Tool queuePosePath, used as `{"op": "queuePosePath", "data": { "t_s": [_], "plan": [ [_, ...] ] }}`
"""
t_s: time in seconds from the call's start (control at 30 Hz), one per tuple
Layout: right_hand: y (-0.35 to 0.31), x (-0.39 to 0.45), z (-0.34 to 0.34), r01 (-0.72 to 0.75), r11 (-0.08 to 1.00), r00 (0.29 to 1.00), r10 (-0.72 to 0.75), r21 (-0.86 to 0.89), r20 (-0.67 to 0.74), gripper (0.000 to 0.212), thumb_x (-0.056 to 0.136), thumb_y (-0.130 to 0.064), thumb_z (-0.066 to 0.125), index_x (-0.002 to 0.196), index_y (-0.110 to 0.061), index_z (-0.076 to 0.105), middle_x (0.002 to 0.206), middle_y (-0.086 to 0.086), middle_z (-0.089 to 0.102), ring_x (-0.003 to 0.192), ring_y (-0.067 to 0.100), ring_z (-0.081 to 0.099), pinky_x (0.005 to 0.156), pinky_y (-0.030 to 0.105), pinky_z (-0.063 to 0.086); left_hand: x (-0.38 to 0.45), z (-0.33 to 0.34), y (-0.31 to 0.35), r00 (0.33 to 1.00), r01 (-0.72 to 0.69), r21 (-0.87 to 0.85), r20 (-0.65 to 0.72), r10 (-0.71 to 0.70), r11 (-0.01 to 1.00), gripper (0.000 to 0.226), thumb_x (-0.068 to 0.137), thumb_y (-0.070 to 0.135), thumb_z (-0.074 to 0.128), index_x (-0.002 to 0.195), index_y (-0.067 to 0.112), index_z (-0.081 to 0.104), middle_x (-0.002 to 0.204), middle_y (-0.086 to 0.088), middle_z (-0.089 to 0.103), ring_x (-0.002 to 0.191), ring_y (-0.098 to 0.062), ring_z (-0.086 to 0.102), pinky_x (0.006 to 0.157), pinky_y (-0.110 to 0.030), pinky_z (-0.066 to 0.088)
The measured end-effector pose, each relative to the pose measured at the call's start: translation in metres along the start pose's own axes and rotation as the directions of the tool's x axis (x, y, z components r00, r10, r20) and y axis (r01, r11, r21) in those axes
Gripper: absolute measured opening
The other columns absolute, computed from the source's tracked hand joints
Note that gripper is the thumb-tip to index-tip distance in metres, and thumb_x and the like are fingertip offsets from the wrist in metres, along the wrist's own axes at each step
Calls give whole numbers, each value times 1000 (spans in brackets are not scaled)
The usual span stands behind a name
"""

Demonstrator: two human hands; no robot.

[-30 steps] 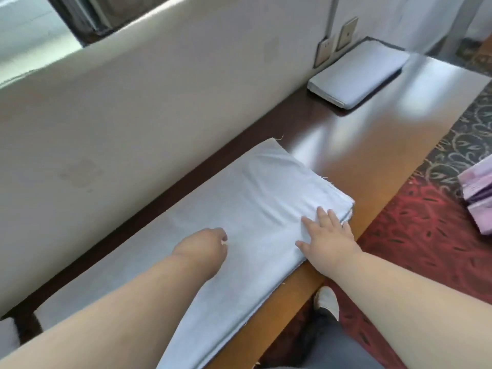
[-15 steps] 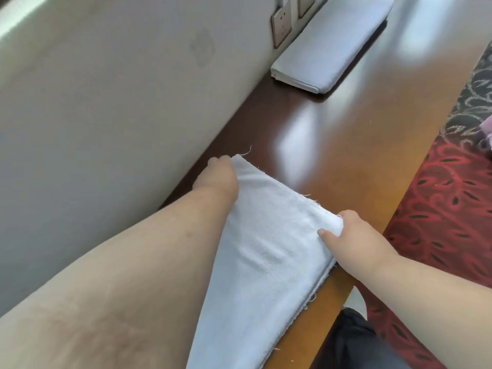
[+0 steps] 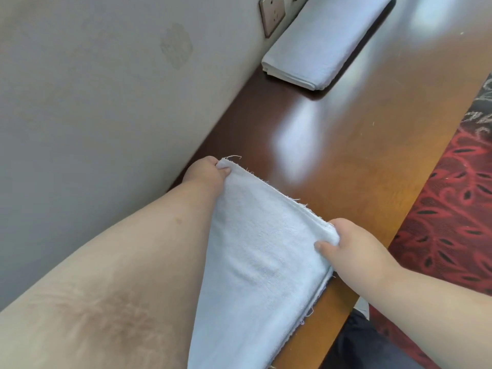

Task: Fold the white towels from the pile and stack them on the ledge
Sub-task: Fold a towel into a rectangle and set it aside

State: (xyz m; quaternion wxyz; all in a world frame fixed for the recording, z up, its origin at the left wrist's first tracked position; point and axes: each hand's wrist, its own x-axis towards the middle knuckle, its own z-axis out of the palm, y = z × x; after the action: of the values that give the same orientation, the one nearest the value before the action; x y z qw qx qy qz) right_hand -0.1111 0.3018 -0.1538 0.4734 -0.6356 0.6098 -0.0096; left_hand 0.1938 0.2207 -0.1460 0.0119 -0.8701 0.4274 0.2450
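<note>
A white towel (image 3: 261, 251), folded lengthwise, lies along the glossy brown wooden ledge (image 3: 346, 145). My left hand (image 3: 210, 173) pinches its far corner beside the wall. My right hand (image 3: 348, 246) grips the other end corner, by the ledge's front edge. That end edge looks slightly lifted between the two hands. My left forearm hides the towel's left side. Further along the ledge a folded white towel (image 3: 316, 46) rests against the wall.
A beige wall (image 3: 93, 102) runs along the left of the ledge, with a power socket (image 3: 271, 14) above the folded towel. Red patterned carpet (image 3: 447, 222) lies to the right, below the ledge. My dark trouser leg shows at the bottom right.
My hands went from lying flat on the towel to gripping the two corners of its far end. The view has moved closer to the ledge and further along it.
</note>
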Motion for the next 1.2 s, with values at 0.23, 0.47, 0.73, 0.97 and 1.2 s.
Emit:
{"op": "queuePosePath", "data": {
  "t_s": [0.23,0.47,0.73,0.97,1.2],
  "plan": [
    [-40,-37,-16,42,935,958,-138,351,253,12,86,-22,68,82,-34,65,68,-2,59,64,13,50,61,31,38,-28,-27,-23,996,-86,-230,-14,85,969,21,94,15,55,112,18,64,104,-4,67,99,-24,63,88,-30,48],
    [-91,-105,10,235,938,910,-305,257,282,17,85,-20,68,79,-33,58,66,-6,55,59,9,44,53,21,37,-82,-74,-87,983,-127,-207,-159,95,970,8,95,22,57,102,23,62,96,0,63,78,-17,53,66,-20,36],
    [-141,-193,72,448,886,777,-453,122,437,17,84,-21,70,81,-30,56,62,-3,56,56,11,43,52,26,37,-200,-123,-185,995,89,-377,2,-96,922,19,98,16,39,105,22,55,77,-4,59,55,-18,54,51,-25,49],
    [-173,-265,147,718,695,578,-587,-12,566,23,82,-30,74,83,-33,51,69,-16,59,57,5,49,52,15,37,-289,-137,-304,988,78,-898,12,-154,432,25,90,2,44,91,11,67,79,-6,72,72,-22,70,77,-37,60],
    [-207,-323,225,912,409,292,-593,-32,750,14,86,-29,61,88,-32,48,100,-25,53,85,3,54,66,16,43,-364,-119,-393,956,126,-898,-4,-294,421,12,89,11,55,79,16,52,66,0,56,54,-14,55,46,-17,45]
  ]
}}
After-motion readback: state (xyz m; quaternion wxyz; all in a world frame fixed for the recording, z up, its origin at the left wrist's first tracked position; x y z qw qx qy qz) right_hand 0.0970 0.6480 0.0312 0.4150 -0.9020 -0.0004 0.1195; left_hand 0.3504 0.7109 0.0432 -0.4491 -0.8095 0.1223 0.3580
